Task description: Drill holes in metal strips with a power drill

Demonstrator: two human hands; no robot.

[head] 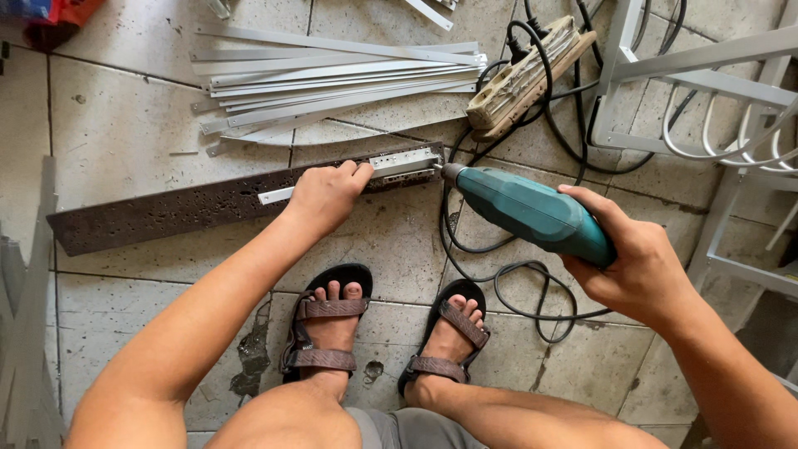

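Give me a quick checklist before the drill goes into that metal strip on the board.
1. Left hand pressing the metal strip onto the dark wooden board: ok.
2. Right hand wrapped around the teal electric drill: ok.
3. Drill bit tip at the strip's end: ok, touching or nearly so.
4. Left fingers away from the bit: ok, but close.
5. Black cord looped by the sandalled feet: not ok.
6. Drill plugged into the power strip: cannot tell.
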